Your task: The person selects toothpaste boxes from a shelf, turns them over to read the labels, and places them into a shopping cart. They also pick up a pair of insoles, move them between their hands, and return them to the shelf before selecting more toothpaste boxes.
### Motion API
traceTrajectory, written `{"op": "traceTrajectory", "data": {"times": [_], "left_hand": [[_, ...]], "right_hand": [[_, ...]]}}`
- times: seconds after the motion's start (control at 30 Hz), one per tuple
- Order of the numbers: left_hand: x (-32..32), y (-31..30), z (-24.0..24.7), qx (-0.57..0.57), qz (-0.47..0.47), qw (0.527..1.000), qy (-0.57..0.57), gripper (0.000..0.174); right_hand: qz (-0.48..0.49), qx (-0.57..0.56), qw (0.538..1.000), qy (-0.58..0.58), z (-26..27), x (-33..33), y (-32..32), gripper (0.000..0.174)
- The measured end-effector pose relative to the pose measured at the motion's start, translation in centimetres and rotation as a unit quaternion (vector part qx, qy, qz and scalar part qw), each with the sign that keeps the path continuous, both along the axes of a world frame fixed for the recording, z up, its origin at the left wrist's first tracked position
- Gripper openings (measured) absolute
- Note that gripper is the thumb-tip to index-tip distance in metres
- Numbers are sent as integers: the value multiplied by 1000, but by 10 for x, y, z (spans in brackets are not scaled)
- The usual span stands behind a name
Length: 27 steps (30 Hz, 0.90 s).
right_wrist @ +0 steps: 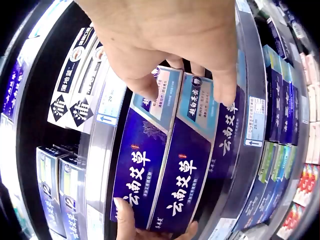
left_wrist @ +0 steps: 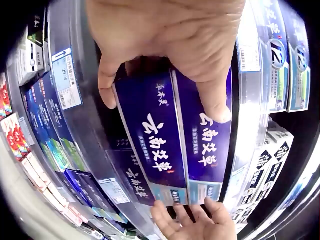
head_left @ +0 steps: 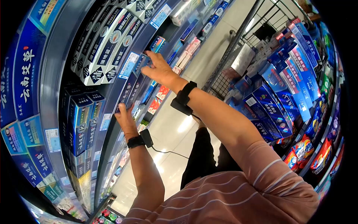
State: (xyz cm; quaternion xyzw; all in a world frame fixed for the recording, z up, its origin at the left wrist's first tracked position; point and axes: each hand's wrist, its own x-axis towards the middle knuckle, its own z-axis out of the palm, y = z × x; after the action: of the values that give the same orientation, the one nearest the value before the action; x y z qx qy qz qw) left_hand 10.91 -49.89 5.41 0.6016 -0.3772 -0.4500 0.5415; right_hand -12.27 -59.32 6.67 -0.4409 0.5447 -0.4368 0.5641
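Two dark blue toothpaste boxes (left_wrist: 152, 135) (right_wrist: 142, 165) lie side by side on a shelf, their light blue ends towards the right hand. My left hand (head_left: 126, 121) (left_wrist: 165, 40) grips one end of the pair, thumb and fingers on opposite sides. The other end is gripped by my right hand (head_left: 162, 71) (right_wrist: 170, 45), with its thumb on one box and fingers around the far side. In the head view the boxes are partly hidden by the shelf edge and hands. Another blue box (right_wrist: 230, 135) lies beside the pair.
Price-tagged shelf edges (head_left: 128, 67) run beside the hands. Black-and-white boxes (head_left: 112, 41) and upright blue boxes (head_left: 80, 123) fill the neighbouring shelf. A wire cart (head_left: 223, 71) stands in the aisle, near stacked blue boxes (head_left: 268, 108).
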Motion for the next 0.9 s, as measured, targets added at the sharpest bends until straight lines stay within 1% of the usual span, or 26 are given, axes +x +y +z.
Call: {"op": "traceTrajectory", "data": {"times": [0.03,0.13,0.23,0.27,0.3,0.37,0.4,0.43,0.5,0.53,0.57,0.6,0.63,0.67,0.7,0.73,0.83,0.87,0.9], "left_hand": [[-3,2,1,-9,9,1000,-21,59],[-7,16,-3,-7,28,999,-34,59],[-11,25,-1,-15,31,999,0,59],[-14,27,0,-15,44,998,29,53],[-19,30,1,-13,48,998,34,53],[-29,39,2,-10,59,997,44,53],[-39,44,6,-9,58,997,52,54],[-44,52,4,4,67,996,50,54],[-52,66,0,29,86,995,43,55],[-56,71,-3,25,81,996,41,56],[-57,78,-6,53,91,994,42,53],[-60,82,-9,51,89,994,36,51],[-62,86,-11,48,88,994,31,48],[-60,89,-14,55,75,996,0,47],[-57,91,-16,60,62,996,-30,47],[-55,94,-16,65,50,995,-62,46],[-59,103,-8,59,16,989,-132,50],[-61,106,-6,49,-1,991,-127,53],[-70,108,2,46,1,990,-137,51]], "right_hand": [[-9,-7,1000,-12,-3,4,2,73],[-35,-27,998,-34,-8,12,11,72],[-136,8,985,-108,-18,28,22,74],[-153,41,983,-96,-25,36,22,75],[-135,81,975,-157,-25,37,28,78],[-97,157,943,-276,-19,43,47,84],[-82,151,939,-299,-19,46,56,71],[-34,171,923,-343,-5,37,61,72],[1,177,898,-404,1,34,69,73],[-13,170,891,-422,-10,42,70,74],[-27,163,883,-439,-23,53,70,74],[-41,157,876,-454,-32,58,70,75],[-27,149,872,-465,-41,60,73,75],[-13,141,868,-476,-49,60,74,76],[2,132,863,-487,-49,57,74,76],[23,149,855,-496,-49,52,75,74],[67,127,839,-525,-42,32,83,71],[67,128,827,-543,-41,27,87,69],[62,133,829,-539,-45,25,91,70]]}}
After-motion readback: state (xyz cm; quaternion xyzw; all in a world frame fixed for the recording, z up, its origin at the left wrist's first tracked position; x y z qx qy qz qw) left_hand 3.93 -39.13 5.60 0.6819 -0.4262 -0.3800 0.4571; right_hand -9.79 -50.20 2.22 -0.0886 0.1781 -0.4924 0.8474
